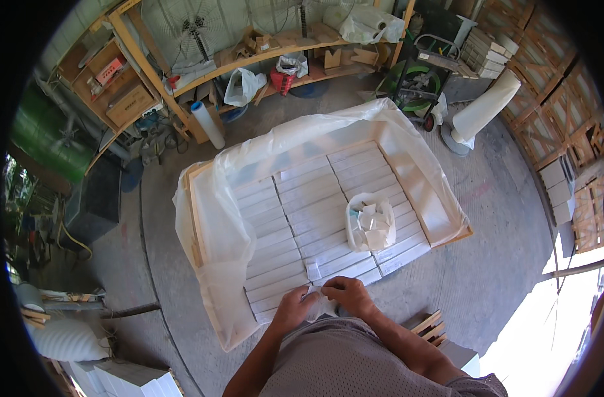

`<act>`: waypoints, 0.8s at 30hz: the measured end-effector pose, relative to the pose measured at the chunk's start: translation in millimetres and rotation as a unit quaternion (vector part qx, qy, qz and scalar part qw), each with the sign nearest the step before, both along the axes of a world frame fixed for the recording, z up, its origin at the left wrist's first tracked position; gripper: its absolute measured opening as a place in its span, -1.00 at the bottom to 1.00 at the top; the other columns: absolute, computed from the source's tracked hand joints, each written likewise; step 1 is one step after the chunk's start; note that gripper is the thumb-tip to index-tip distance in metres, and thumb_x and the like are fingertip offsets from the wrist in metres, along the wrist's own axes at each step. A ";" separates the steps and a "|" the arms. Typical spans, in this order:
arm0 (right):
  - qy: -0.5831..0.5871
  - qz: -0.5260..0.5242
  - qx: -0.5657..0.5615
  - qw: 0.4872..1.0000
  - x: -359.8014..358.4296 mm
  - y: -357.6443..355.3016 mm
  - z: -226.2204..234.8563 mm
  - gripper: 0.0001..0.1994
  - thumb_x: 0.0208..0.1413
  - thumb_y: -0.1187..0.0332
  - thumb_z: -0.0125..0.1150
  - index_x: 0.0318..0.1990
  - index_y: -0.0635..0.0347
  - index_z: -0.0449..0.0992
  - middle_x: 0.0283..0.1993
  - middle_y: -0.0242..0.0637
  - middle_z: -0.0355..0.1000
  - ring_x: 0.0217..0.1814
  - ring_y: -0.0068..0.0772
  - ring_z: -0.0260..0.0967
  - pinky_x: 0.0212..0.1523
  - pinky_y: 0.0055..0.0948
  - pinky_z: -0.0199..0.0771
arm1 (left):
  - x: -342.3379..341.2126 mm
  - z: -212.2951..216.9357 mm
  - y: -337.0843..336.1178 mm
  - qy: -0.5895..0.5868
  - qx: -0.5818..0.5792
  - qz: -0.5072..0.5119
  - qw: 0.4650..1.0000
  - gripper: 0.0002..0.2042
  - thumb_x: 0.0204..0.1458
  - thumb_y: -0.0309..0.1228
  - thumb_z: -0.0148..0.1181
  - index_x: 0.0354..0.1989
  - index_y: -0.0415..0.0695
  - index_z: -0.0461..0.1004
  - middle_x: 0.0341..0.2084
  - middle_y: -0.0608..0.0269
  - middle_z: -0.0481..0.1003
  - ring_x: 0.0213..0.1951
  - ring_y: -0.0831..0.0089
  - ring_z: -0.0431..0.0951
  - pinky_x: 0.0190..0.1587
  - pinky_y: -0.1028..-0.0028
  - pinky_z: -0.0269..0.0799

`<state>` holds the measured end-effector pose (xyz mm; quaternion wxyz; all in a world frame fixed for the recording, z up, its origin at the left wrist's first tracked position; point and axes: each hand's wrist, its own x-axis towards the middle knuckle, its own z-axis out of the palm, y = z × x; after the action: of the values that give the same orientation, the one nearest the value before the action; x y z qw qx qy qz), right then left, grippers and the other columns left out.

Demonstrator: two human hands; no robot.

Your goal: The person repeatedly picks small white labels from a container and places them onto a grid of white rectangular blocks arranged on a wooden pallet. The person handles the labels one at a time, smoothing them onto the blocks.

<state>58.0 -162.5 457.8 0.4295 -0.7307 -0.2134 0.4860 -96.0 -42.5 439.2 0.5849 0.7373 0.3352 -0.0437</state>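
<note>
My left hand [295,309] and my right hand [352,295] are close together at the near edge of a wooden crate, fingers pinched. Between them is a small whitish slip [314,290], thin and partly hidden by the fingers; whether it is paper or film I cannot make out. Under and beyond my hands, long white boxes [269,246] lie packed in three columns inside the crate. Clear plastic film [233,231] lines the crate and drapes over its walls. On the boxes to the right stands a white plastic bag [352,228] full of white paper scraps [374,231].
Wooden shelving [235,69] with bags and cartons runs along the back wall. A roll of film [208,126] stands before it. At back right are a hand truck [426,79] and a wrapped white roll [490,106] on a round base. Stacked pallets [429,329] lie at near right.
</note>
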 end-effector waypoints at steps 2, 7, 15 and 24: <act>0.025 -0.011 0.003 1.000 2.5 -2.4 -7.1 -0.75 0.10 0.33 0.25 -0.17 0.36 0.58 -0.40 -0.27 0.53 -0.38 -0.57 0.44 -0.31 -0.55 0.44 | -3.1 -11.6 -2.7 -0.051 -0.136 0.083 0.986 -0.67 0.21 -0.23 0.02 -0.16 -0.30 0.49 -0.40 0.06 0.54 -0.36 0.36 0.49 -0.24 0.40 0.39; 0.044 -0.018 0.009 0.999 5.4 -6.8 -14.8 -0.73 0.13 0.29 0.23 -0.15 0.33 0.59 -0.35 -0.27 0.56 -0.35 -0.57 0.46 -0.24 -0.54 0.48 | 2.5 -29.6 -4.5 -0.098 -0.188 0.135 0.968 -0.67 0.16 -0.24 0.07 -0.09 -0.28 0.48 -0.43 0.22 0.51 -0.44 0.50 0.45 -0.35 0.50 0.35; -0.012 -0.011 -0.036 0.999 18.8 -22.0 -43.7 -0.71 0.13 0.23 0.25 -0.11 0.26 0.60 -0.36 -0.28 0.58 -0.38 -0.59 0.48 -0.32 -0.50 0.50 | 37.6 -30.8 -24.5 -0.027 -0.195 0.114 0.974 -0.79 0.15 -0.40 0.17 -0.14 -0.28 0.48 -0.46 0.29 0.49 -0.52 0.64 0.33 -0.44 0.63 0.24; 0.127 -0.388 -0.039 0.912 79.5 -91.5 -123.5 -0.74 0.08 0.30 0.25 -0.26 0.39 0.55 -0.45 -0.30 0.52 -0.49 -0.56 0.39 -0.52 -0.58 0.28 | 117.6 -110.4 -31.0 0.054 -0.274 0.178 0.944 -0.76 0.04 -0.35 0.20 -0.23 -0.27 0.50 -0.54 0.30 0.50 -0.60 0.62 0.32 -0.53 0.58 0.20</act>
<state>137.5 -254.1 334.3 0.5788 -0.7043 0.1621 0.3776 21.6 -73.5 328.9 0.7435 0.4739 0.4668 -0.0686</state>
